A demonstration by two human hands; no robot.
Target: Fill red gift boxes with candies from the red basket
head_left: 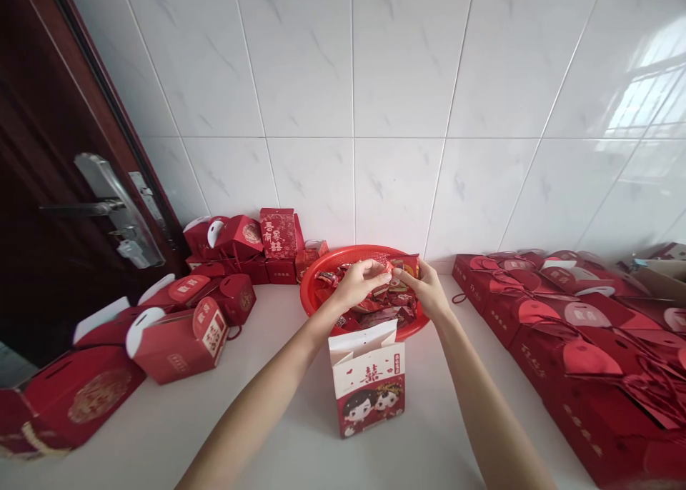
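My left grip (365, 284) pinches a red sweet (389, 267); my right grip (424, 287) pinches a red packet (406, 266). Below both stands the open box (369, 388), beneath them the basket (309, 298).

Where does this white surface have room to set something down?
Bare: between the left boxes and the upright white-and-red box, and from that box to the right boxes, though a forearm crosses above each patch. Crowded: the basket, holding many packets, and both box groups.

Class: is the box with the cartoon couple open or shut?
Open: the box has its top flaps raised, with a gap between them.
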